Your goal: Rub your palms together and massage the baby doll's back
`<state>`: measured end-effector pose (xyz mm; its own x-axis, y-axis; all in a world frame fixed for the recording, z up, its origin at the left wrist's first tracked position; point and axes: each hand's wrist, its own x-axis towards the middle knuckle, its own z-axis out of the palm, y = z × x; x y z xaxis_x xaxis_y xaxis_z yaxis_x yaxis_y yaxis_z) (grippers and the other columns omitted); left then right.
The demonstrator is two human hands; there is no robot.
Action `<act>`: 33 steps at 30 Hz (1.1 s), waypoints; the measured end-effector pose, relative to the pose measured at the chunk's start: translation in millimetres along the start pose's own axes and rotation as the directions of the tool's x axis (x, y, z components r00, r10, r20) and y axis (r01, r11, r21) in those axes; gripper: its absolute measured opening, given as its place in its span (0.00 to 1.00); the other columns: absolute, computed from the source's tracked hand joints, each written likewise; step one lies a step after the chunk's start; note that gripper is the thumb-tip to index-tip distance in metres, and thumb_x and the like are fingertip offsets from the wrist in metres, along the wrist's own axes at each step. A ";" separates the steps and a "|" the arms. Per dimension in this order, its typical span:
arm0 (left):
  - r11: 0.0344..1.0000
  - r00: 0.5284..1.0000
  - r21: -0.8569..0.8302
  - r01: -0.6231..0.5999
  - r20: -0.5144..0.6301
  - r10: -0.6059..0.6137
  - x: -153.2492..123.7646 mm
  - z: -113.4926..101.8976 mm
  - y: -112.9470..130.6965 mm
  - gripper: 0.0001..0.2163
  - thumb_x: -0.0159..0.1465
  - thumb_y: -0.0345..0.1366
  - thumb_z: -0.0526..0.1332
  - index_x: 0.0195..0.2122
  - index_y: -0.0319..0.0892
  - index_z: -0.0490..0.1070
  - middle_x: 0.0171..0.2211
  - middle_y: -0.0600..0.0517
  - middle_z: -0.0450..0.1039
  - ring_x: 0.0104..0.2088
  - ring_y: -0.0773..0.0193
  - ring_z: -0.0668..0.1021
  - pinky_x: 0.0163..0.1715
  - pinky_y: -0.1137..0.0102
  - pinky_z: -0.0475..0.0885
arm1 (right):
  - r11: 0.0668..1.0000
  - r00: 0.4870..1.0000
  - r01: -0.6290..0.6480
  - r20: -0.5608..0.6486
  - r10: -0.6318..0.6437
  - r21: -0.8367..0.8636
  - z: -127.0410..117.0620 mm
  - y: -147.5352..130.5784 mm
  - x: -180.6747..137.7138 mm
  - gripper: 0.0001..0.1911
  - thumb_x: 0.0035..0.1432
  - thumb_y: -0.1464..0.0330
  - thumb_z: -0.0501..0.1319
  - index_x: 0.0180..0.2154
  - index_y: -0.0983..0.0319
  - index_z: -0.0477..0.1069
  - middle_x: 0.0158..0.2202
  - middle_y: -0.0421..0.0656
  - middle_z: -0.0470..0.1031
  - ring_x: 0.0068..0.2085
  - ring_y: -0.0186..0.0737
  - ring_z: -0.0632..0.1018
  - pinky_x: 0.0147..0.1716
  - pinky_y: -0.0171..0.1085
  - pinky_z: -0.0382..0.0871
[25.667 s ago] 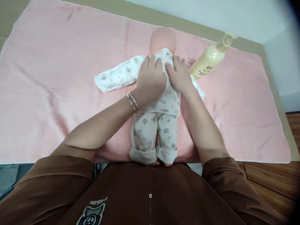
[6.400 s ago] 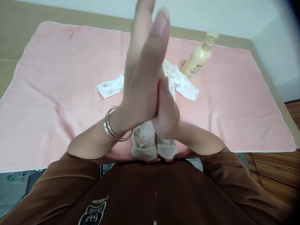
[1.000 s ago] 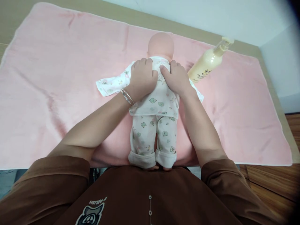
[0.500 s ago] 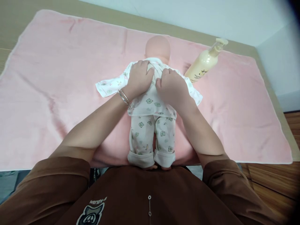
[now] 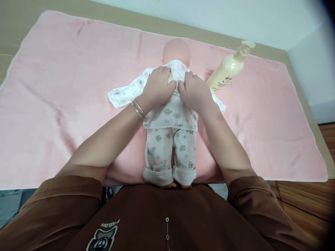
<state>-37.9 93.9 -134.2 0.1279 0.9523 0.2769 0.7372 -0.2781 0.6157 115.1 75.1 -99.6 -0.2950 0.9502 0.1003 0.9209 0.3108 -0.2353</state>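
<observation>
A baby doll (image 5: 177,52) lies with the back of its bald head showing, in a white printed shirt (image 5: 171,116) and matching trousers (image 5: 159,150) with turned-up cuffs. On the left of its upper back rests my left hand (image 5: 160,86), thumb apart from the fingers and pointing inward. My right hand (image 5: 196,91) lies on the other side of the upper back, its thumb also apart and its fingertips bent onto the cloth. The two thumbs nearly meet over the spine, with shirt cloth wrinkled between the hands. The doll's face is hidden.
A pink blanket (image 5: 86,69) covers most of the table (image 5: 115,11). A cream pump bottle (image 5: 228,71) leans to the right beside the doll's shoulder. A pale wall (image 5: 261,21) stands behind the table. The doll's feet (image 5: 185,187) reach the near edge, against my brown shirt.
My right hand's fingers have loosened from a curled grip, and its thumb has moved away from them. My left thumb has shifted inward. The shirt collar has moved slightly up towards the head.
</observation>
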 end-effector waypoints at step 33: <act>0.997 0.992 -0.062 0.055 -0.109 -0.062 1.0 8.0 -7.7 0.12 0.68 0.39 0.58 0.50 0.42 0.70 0.53 0.38 0.72 0.60 0.42 0.70 0.67 0.46 0.61 | 0.999 0.999 0.039 -0.011 -0.038 0.030 -4.7 2.7 1.0 0.21 0.72 0.62 0.44 0.50 0.67 0.68 0.50 0.56 0.74 0.56 0.57 0.75 0.58 0.57 0.71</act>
<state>-38.1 98.1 -144.5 0.0088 0.9484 0.3171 0.7006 -0.2321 0.6747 118.4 76.8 -95.6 -0.3274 0.9373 0.1198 0.9007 0.3479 -0.2603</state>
